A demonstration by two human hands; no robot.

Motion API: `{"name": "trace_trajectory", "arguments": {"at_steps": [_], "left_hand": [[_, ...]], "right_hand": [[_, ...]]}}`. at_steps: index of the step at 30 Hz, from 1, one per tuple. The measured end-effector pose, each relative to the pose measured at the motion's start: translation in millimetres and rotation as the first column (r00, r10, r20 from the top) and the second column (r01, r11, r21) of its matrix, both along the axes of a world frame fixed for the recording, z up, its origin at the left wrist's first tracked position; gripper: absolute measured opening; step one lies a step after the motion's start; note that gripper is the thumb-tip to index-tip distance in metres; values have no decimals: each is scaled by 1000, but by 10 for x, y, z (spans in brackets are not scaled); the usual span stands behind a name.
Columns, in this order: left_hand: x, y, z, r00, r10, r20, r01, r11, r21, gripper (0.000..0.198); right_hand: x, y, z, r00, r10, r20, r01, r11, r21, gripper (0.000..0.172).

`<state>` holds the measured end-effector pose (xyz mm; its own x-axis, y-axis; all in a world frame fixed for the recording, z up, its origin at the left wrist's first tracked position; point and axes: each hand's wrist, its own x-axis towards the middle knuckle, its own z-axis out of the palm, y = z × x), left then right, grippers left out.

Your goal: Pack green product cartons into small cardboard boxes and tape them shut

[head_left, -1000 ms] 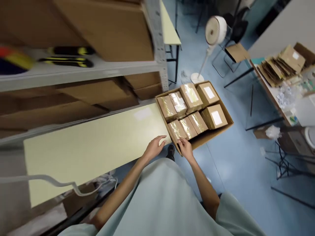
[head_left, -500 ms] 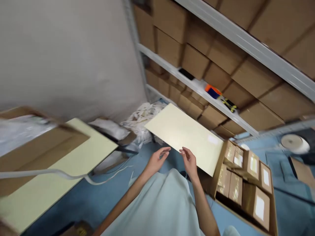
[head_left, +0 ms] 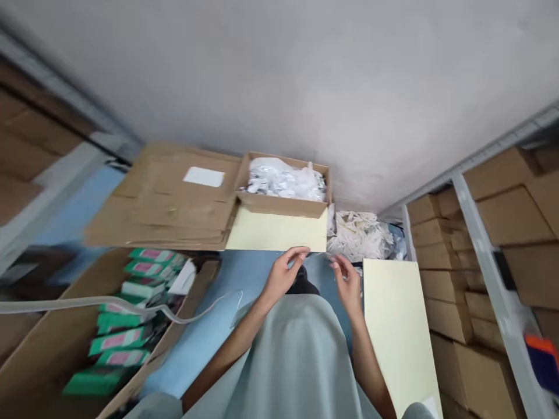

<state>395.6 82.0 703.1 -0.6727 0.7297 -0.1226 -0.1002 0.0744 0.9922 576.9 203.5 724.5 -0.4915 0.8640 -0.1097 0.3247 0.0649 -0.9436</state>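
My left hand [head_left: 283, 272] is raised in front of my lap, palm turned inward. Its fingers curve loosely and the thumb stands a little apart. My right hand [head_left: 348, 285] mirrors it, fingers bent towards the left hand across a small gap. Neither hand shows a thing I can make out; a faint pale streak between the fingertips is too blurred to name. Just beyond the left fingertips is the front edge of a pale yellow tabletop [head_left: 275, 231]. An open cardboard box [head_left: 283, 203] stands on it, with clear plastic bags [head_left: 286, 179] inside.
Flattened cardboard [head_left: 174, 203] lies left of the box. Below it, a large carton [head_left: 48, 343] holds several green-and-pink packs [head_left: 120, 337]. A white cable [head_left: 78, 304] crosses at left. White scraps [head_left: 360, 235], a pale board [head_left: 395, 326] and shelved boxes [head_left: 445, 279] are at right.
My view has swung left: the pale board and shelves moved rightward, and the box of bags came to the middle. The green packs came into view. My hands keep nearly the same pose.
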Motion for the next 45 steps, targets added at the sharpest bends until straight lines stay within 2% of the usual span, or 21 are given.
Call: {"name": "trace_trajectory", "arguments": {"at_steps": [3, 7, 10, 14, 17, 20, 24, 25, 27, 29, 32, 40, 43, 45], "left_hand": [[-418, -286, 44, 971, 234, -42, -236, 969, -71, 59], [-828, -784, 166, 849, 509, -141, -527, 834, -164, 65], [-914, -1093, 244, 731, 650, -208, -682, 700, -211, 67], [-775, -1241, 271, 596, 761, -255, -801, 542, -256, 64], [-605, -1243, 296, 557, 801, -217, -822, 497, -277, 55], [-481, -1278, 370, 576, 801, -163, -805, 520, -285, 42], [-453, -1436, 436, 657, 740, -146, -748, 616, -246, 26], [-472, -1499, 421, 658, 737, -153, -749, 620, -234, 24], [-540, -1666, 342, 629, 758, -170, -775, 593, -220, 21], [-645, -1901, 210, 586, 791, -179, -807, 547, -225, 19], [-869, -2376, -17, 557, 809, -190, -826, 514, -234, 17], [-1625, -3811, -462, 624, 747, -229, -781, 585, -219, 19], [-1857, -4191, -610, 658, 725, -202, -750, 610, -254, 11], [-2000, -4369, -719, 676, 715, -177, -730, 618, -290, 15]], "right_hand": [[-584, 240, -15, 978, 203, 47, -203, 979, -14, 58], [-1405, 422, 30, 880, 474, 34, -473, 880, -36, 51], [-1996, 431, 81, 761, 648, -30, -649, 760, -29, 46], [-2669, 268, 174, 568, 812, -136, -823, 564, -65, 43], [-3047, -30, 255, 403, 896, -188, -915, 397, -74, 44], [-3326, -513, 244, 243, 946, -213, -969, 226, -100, 47], [-3610, -1396, -22, 52, 966, -255, -982, 3, -188, 57], [-3673, -1636, -122, 16, 966, -259, -977, -40, -208, 59], [-3791, -2106, -334, -37, 968, -247, -966, -98, -239, 63], [-3911, -2536, -530, -73, 975, -211, -955, -129, -266, 66], [-4121, -3084, -757, -92, 987, -133, -949, -127, -288, 67], [-4775, -4294, -1239, -18, 1000, 9, -940, -14, -341, 70], [-4987, -4646, -1491, 26, 998, 56, -914, 47, -403, 66], [-5132, -4810, -1684, 48, 994, 103, -895, 88, -438, 63]]}}
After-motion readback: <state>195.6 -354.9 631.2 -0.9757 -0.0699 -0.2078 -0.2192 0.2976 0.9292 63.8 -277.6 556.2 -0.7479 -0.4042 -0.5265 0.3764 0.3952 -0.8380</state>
